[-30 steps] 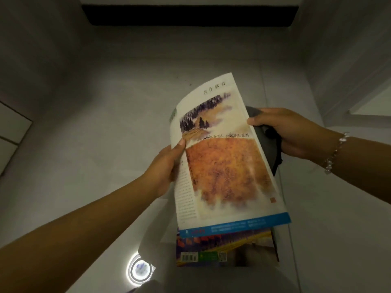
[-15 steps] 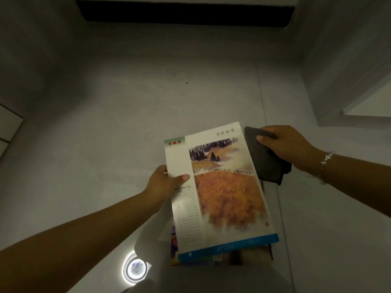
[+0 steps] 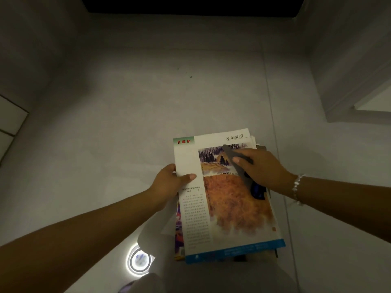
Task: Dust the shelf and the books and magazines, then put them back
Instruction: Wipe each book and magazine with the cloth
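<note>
A pale grey tiled floor (image 3: 131, 127) fills most of the view. On it, near the bottom edge, shines a round ring of light (image 3: 138, 260), a reflection with a blurred bluish centre. Far up the floor from the ring lie a few small dark specks (image 3: 190, 76). A white panel (image 3: 376, 102) sits high to the ring's right, and a dark band (image 3: 190, 5) crosses the top.

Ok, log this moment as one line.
step: dusting magazine cover | left hand: grips magazine edge | right hand: presses grey cloth on cover | more magazines underneath
</note>
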